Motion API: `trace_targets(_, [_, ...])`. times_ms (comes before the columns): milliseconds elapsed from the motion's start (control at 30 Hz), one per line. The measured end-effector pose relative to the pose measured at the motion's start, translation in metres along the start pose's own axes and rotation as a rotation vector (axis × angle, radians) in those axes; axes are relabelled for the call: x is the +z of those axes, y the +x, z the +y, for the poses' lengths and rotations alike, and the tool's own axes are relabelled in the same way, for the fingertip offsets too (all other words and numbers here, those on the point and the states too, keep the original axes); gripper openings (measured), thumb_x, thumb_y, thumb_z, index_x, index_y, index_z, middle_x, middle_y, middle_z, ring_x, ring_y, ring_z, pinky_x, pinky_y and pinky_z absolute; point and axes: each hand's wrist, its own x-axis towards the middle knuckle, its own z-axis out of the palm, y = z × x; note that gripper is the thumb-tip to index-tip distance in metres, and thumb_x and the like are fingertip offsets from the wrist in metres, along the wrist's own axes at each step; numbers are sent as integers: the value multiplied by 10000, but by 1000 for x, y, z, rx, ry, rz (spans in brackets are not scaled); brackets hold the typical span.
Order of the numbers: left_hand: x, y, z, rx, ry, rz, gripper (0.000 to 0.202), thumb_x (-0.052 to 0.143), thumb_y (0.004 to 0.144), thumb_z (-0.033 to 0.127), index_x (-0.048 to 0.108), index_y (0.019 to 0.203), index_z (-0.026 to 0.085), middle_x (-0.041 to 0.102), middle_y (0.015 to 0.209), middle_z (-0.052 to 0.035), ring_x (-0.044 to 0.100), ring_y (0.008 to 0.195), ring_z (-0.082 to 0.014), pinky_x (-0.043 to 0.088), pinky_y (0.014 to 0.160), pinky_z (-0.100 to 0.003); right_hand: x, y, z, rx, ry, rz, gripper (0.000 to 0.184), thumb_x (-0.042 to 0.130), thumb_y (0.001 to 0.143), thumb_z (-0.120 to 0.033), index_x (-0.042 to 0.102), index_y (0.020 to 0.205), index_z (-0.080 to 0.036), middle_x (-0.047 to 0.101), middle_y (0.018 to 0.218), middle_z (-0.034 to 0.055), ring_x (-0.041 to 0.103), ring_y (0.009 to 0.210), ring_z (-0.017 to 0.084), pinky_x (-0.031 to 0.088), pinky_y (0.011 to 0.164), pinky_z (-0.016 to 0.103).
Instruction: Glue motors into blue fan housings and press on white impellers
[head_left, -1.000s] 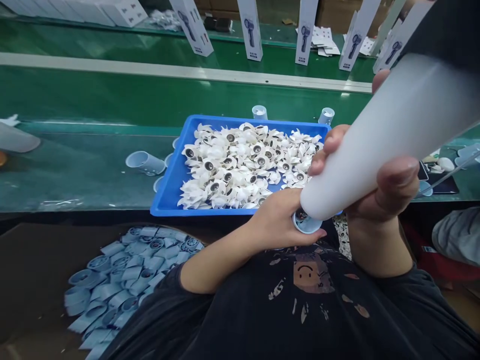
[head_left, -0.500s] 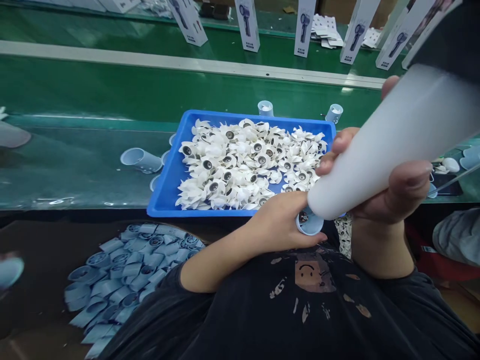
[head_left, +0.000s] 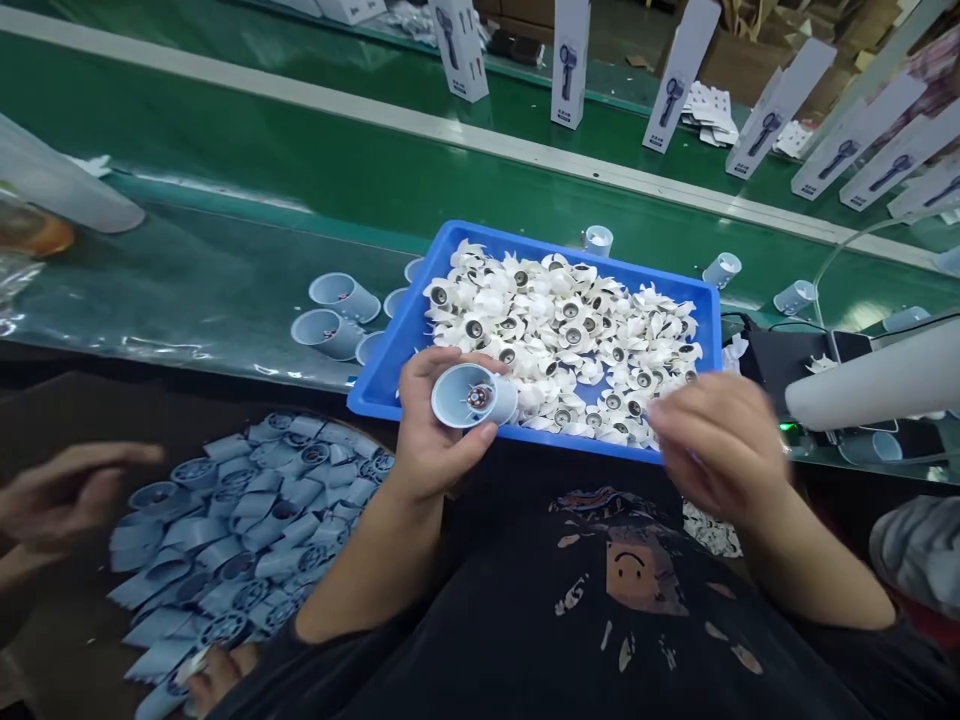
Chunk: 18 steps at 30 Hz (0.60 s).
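Observation:
My left hand [head_left: 435, 440] is wrapped round a light blue fan housing [head_left: 450, 400], a short tube tilted so its open end faces me. A motor core with copper windings [head_left: 478, 398] shows inside it. The housing is over the near edge of a blue tray [head_left: 390, 370] heaped with white fan impellers [head_left: 525, 300], many with dark round hubs. Smeared by motion, my right hand [head_left: 720, 445] hovers at the tray's front right corner. Its fingers look bent, but whether they hold anything is not visible.
A white tube [head_left: 877, 375] slants in at right above a black box. Several housings [head_left: 345, 297] stand left of the tray; more fill a pile [head_left: 255, 530] below. Another person's hands [head_left: 67, 490] are near the pile. Fan boxes [head_left: 457, 50] line the green conveyor [head_left: 315, 150].
My right hand has let go of the white tube, which now lies to the right. My left hand has moved left with the housing, turning its open end towards me. The view has shifted.

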Motion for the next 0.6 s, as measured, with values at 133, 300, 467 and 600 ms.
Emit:
trace_targets(133, [0, 2, -6, -120, -23, 43, 591, 713, 766, 505, 394, 1200, 262, 660, 1070, -85, 671, 981, -242, 558, 816, -377, 46, 48, 11, 9, -372, -528, 274, 459, 923, -74, 695, 1021, -175, 677, 1062, 100, 619, 946, 254, 459, 763, 369])
trace_targets(300, [-4, 0, -7, -243, -38, 51, 683, 882, 581, 451, 528, 1113, 213, 669, 957, -53, 678, 846, -207, 557, 716, -295, 78, 73, 23, 36, -464, -602, 291, 413, 944, -81, 680, 1054, -114, 661, 1046, 156, 604, 989, 289, 406, 770, 372])
trace_targets(467, [-4, 1, -4, -227, -167, 8, 642, 879, 600, 459, 618, 1113, 175, 725, 1009, -113, 696, 926, -263, 564, 792, -340, 84, 69, 21, 120, -505, -586, 277, 422, 956, -133, 671, 1077, -135, 643, 1095, 148, 574, 1030, 286, 379, 823, 370])
trace_targets(600, [-2, 2, -3, -132, -412, 23, 622, 784, 706, 561, 637, 1182, 189, 739, 983, -111, 714, 885, -256, 570, 761, -338, 86, 67, 21, 194, -471, -542, 262, 456, 939, -157, 669, 1082, -105, 607, 1160, 182, 525, 1087, 320, 374, 835, 384])
